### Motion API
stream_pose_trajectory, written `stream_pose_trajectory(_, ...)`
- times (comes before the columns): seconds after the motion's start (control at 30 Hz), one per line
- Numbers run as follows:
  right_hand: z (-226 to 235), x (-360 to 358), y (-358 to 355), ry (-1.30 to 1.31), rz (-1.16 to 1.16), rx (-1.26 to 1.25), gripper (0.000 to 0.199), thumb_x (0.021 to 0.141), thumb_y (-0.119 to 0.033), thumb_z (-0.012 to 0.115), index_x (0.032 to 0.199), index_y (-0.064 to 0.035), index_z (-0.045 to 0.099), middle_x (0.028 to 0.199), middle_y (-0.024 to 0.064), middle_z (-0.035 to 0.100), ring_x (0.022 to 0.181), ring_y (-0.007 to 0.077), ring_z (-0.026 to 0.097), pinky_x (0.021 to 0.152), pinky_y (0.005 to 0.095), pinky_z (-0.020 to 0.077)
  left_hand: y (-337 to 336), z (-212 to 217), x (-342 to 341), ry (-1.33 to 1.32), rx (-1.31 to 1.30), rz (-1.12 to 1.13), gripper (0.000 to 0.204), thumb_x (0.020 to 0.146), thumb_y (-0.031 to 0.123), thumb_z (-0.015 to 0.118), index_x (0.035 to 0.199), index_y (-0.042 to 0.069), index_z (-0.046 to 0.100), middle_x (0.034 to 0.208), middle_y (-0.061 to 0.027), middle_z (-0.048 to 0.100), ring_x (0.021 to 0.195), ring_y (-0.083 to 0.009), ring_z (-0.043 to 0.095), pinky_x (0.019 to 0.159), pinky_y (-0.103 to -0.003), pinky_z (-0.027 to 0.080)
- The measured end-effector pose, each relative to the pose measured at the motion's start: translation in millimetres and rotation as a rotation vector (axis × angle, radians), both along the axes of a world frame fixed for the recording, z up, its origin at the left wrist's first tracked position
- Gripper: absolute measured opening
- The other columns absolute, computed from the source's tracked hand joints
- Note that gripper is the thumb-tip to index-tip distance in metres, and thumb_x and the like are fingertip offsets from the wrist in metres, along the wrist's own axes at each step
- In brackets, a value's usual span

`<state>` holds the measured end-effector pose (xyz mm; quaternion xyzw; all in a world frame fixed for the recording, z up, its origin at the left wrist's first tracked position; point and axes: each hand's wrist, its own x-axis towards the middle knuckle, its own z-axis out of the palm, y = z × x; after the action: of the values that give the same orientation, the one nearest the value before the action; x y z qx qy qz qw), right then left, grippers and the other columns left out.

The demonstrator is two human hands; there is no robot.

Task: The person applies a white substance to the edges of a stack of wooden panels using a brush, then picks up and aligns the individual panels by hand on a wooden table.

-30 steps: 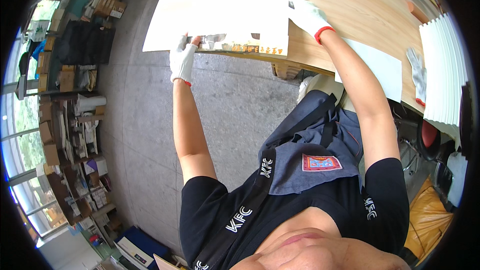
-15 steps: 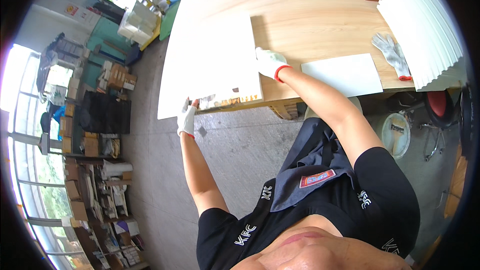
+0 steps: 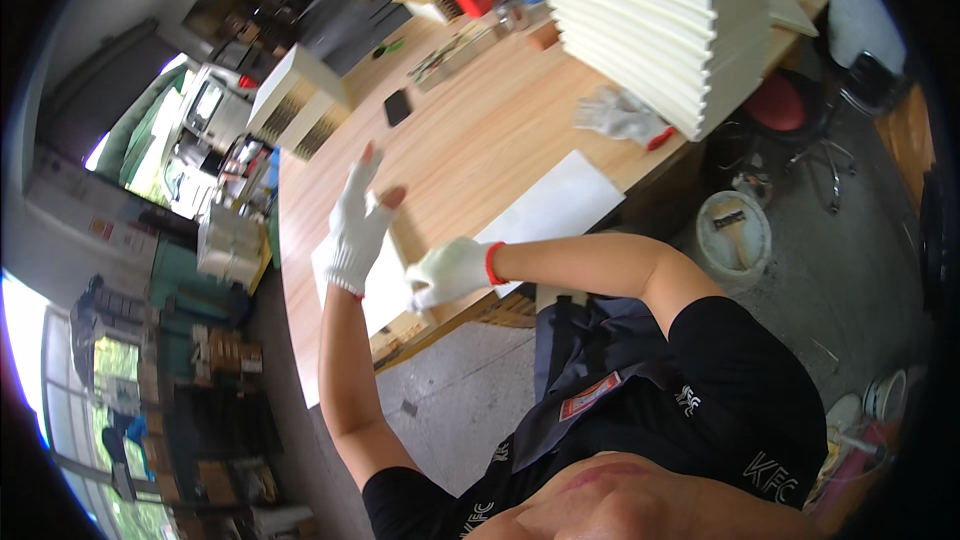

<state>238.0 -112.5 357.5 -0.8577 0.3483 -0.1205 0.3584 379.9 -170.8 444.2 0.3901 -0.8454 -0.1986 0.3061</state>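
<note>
We have the board (image 3: 384, 304) flat at the near edge of the table (image 3: 470, 145). Over it, our left hand (image 3: 352, 230) is spread, nothing visibly held; our right hand (image 3: 448, 273) shows curled fingers, grip indeterminable. We judge the board laid, its handling unfinished; neither hand holds the sheet (image 3: 565, 202) or stack (image 3: 640, 30).

The left hand (image 3: 352, 230) is covering part of the white board (image 3: 385, 290), and the right hand (image 3: 450, 275) is masking another portion. The right fingers are showing with blur; their contact with the board is not reading clearly. The right forearm (image 3: 580, 258) is hiding part of the white sheet (image 3: 565, 198). The upper edge is cutting off the ridged white stack (image 3: 635, 25). Tray contents (image 3: 452, 57) are appearing too small to identify.
</note>
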Motion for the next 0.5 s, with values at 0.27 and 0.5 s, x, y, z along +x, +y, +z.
stream_pose_trajectory(0.27, -35, -112, 56, 0.028, -0.227, -0.008, 0.062, 0.093, -0.065, 0.056, 0.129, -0.0154, 0.066, 0.125, 0.0128, 0.071, 0.117, 0.0346, 0.065, 0.100, 0.0432, 0.0488, -4, 71, -279, 0.438, 0.613, -0.557, 0.047, 0.106, 0.023, 0.040, 0.145, -0.003, 0.042, 0.137, -0.0210, 0.059, 0.103, -0.0248, 0.061, 0.091, -0.036, 0.050)
stream_pose_trajectory(0.5, -58, -158, 69, -0.048, -0.291, 0.178, 0.061, 0.096, -0.061, 0.055, 0.136, -0.0158, 0.062, 0.126, 0.0077, 0.072, 0.114, 0.0289, 0.068, 0.096, 0.0396, 0.0513, -13, 124, -397, 0.598, 1.182, -0.464, 0.028, 0.106, 0.025, 0.038, 0.109, 0.001, 0.053, 0.103, -0.0176, 0.068, 0.061, -0.0188, 0.054, 0.049, -0.029, 0.046)
